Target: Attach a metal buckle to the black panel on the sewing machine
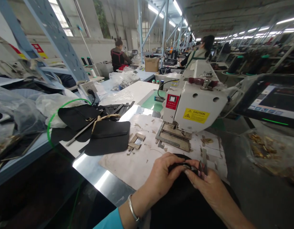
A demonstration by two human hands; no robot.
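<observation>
left hand (160, 178), right hand (204, 184), pinching black leather (177, 167)

Sewing machine (194, 101) on the counter (101, 181), atop a paper sheet (147, 159); leather panels (107, 138) left of it, monitor (268, 101) right, left hand (161, 175) and right hand (204, 181) in front.

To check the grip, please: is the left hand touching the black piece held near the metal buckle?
Touching. The head view shows the left hand with its fingers curled over the black piece, no gap between them.
</observation>
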